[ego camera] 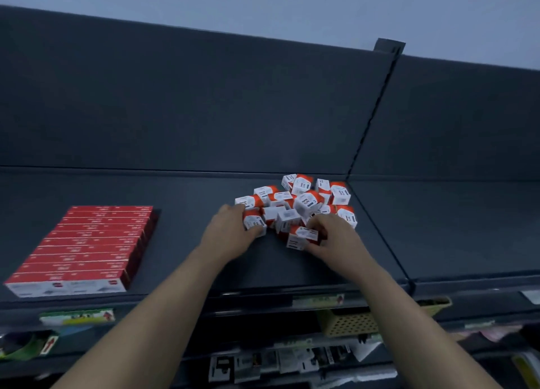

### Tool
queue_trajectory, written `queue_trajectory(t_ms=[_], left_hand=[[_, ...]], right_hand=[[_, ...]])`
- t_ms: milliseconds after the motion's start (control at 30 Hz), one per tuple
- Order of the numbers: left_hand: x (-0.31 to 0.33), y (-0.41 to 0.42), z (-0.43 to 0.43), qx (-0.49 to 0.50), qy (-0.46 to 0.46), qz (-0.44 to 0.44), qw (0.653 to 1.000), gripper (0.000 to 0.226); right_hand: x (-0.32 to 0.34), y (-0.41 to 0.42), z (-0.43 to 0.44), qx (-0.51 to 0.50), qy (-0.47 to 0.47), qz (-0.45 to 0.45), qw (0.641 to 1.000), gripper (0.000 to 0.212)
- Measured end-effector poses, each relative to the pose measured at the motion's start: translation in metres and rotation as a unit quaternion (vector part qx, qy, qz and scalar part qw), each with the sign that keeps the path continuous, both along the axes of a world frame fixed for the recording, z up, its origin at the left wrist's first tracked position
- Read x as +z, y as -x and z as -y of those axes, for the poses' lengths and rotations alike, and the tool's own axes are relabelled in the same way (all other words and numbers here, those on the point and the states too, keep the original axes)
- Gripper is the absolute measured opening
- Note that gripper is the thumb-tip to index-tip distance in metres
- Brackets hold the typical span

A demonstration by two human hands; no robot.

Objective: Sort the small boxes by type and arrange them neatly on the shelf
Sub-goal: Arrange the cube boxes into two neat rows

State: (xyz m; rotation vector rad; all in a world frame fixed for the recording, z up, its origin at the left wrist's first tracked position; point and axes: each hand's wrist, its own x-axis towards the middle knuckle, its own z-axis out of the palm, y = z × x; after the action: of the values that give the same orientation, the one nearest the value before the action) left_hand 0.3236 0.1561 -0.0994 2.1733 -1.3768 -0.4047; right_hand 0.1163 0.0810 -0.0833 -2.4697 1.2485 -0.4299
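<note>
A loose pile of small boxes (298, 204) lies jumbled on the dark grey shelf (187, 213). They are stubby white card boxes with orange-red bands and printed labels, tipped every way, some resting on others. At the pile's near-left edge the left hand (230, 231) grips an edge box (253, 221), its fingers (229, 210) curled over the far side and the thumb against the near side. At the pile's near edge the right hand (336, 236) pinches a sideways box (302, 236) between thumb and curled fingers.

Well to the left of the pile, flat red boxes (84, 242) with white front faces sit close-packed in a tidy block of two columns.

The shelf is smooth matte metal. Behind the pile rises a plain back panel (204, 102) of the same colour, and just behind and right of the pile stands a slotted upright (371, 111). Above the panel is a pale blue-grey wall (263, 2).

Below the pile the shelf's front edge carries a price label (318, 299), and lower still sits a yellow perforated basket (350, 323).
</note>
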Motion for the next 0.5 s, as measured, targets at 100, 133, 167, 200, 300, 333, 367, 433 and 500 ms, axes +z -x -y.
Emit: queue_trajectory(t_ms=[100,133,167,200,300,333,367,433,500], left_hand=[[-0.007,0.008,0.006,0.039,-0.001,-0.012,0.999,0.048],[-0.007,0.010,0.007,0.049,0.009,-0.031,0.998,0.051],[-0.006,0.011,0.007,0.059,0.020,-0.054,0.997,0.056],[-0.005,0.012,0.007,0.065,0.028,-0.073,0.995,0.061],[-0.006,0.015,0.002,0.054,0.034,-0.073,0.995,0.061],[-0.007,0.015,0.000,0.048,0.046,-0.077,0.995,0.057],[-0.008,0.015,-0.001,0.043,0.066,-0.092,0.993,0.053],[-0.006,0.013,-0.005,0.044,0.110,-0.141,0.983,0.050],[0.000,0.010,-0.010,0.037,0.139,-0.179,0.973,0.055]], right_hand=[[-0.007,-0.002,0.015,0.026,-0.003,0.027,0.999,0.021],[-0.008,-0.003,0.019,0.030,-0.008,0.030,0.999,0.022],[-0.008,-0.005,0.023,0.033,-0.010,0.031,0.999,0.023],[-0.010,-0.007,0.027,0.035,-0.009,0.032,0.999,0.024],[-0.013,-0.012,0.035,0.047,-0.008,0.046,0.998,0.027],[-0.015,-0.012,0.037,0.051,-0.011,0.051,0.997,0.028],[-0.016,-0.013,0.038,0.051,-0.018,0.057,0.997,0.028],[-0.015,-0.011,0.039,0.039,-0.050,0.082,0.995,0.028],[-0.012,-0.008,0.037,0.013,-0.104,0.139,0.985,0.029]])
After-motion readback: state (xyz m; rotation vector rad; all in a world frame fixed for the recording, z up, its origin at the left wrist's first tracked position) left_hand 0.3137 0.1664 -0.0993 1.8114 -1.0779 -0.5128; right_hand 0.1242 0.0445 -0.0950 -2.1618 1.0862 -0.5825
